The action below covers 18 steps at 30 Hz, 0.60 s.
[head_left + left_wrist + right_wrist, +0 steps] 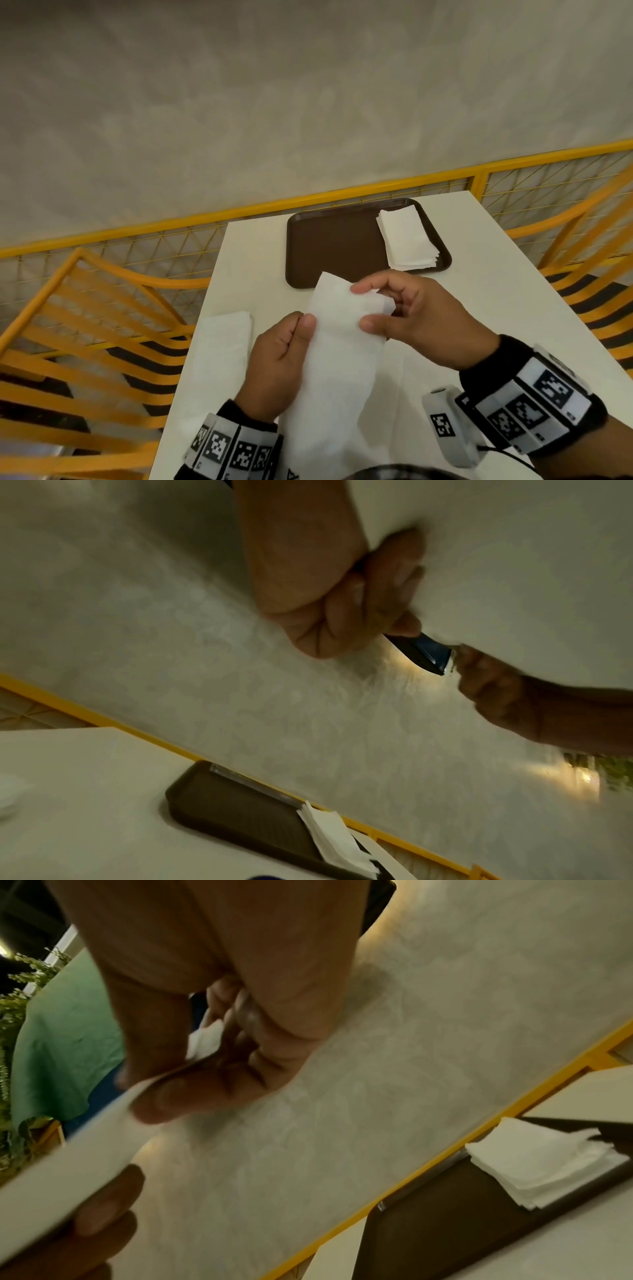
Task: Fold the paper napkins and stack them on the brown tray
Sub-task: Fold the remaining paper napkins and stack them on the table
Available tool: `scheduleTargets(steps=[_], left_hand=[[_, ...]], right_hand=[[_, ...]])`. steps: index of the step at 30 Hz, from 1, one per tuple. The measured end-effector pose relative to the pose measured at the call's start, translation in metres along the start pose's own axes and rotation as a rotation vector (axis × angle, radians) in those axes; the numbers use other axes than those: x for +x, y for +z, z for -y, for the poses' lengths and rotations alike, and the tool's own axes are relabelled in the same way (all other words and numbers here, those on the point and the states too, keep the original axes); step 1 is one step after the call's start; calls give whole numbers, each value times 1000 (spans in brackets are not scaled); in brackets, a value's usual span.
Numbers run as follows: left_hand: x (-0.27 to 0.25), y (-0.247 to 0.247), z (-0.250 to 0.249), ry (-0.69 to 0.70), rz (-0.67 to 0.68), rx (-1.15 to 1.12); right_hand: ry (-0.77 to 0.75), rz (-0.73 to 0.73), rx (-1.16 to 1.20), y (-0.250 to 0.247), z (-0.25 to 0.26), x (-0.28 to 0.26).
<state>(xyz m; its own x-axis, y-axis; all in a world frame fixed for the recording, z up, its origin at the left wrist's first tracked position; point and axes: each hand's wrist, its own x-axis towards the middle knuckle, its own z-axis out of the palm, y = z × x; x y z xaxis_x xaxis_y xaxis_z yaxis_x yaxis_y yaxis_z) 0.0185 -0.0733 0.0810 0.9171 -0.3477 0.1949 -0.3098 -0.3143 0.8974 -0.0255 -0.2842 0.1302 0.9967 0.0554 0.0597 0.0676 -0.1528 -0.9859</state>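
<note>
Brown tray (329, 246): set flat on the white table (496, 308) at its far end, close beside the yellow mesh railing (342, 195). One stack of folded white napkins (407, 240) is held in it, laid against the tray's right side; the sheets are slightly fanned at the near edge. The left portion of the tray floor is seen bare. From the right wrist view the same stack (544, 1164) is shown with several layers stepped at one corner, and the tray (445, 1218) beneath it.

Napkin in hand (342, 342): a long white sheet, held up over the near part of the table, between the tray and the person, and apart from the tray. Its left edge is pinched by the left hand (277, 363), thumb pressed on top and the other fingers curled beneath. Its upper right part is gripped by the right hand (418, 315), forefinger and thumb pressed onto the paper from above and below, the remaining fingers curled behind. A small turned-over corner is seen at the right hand; whether this is a finished fold cannot be told, the wrist views being blurred.

Unfolded napkins (222, 342): a flat white pile, lying on the table's left edge beside the left hand.

Marker wristbands (527, 404): worn on both wrists.

Yellow chairs (85, 325): placed on either side of the table.
</note>
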Motion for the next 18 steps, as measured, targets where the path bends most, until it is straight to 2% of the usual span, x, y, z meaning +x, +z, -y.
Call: scheduleTargets(steps=[3, 5, 9, 14, 18], left_hand=[[4, -12, -2, 13, 82, 51], [7, -18, -4, 44, 112, 93], [11, -24, -8, 81, 141, 119], [11, -26, -5, 59, 168, 80], [9, -29, -3, 32, 139, 29]], right_hand=[[41, 150, -27, -7, 5, 1], [43, 186, -52, -9, 9, 2], [34, 208, -102, -11, 15, 2], [13, 225, -100, -12, 17, 0], [15, 217, -61, -15, 17, -2]])
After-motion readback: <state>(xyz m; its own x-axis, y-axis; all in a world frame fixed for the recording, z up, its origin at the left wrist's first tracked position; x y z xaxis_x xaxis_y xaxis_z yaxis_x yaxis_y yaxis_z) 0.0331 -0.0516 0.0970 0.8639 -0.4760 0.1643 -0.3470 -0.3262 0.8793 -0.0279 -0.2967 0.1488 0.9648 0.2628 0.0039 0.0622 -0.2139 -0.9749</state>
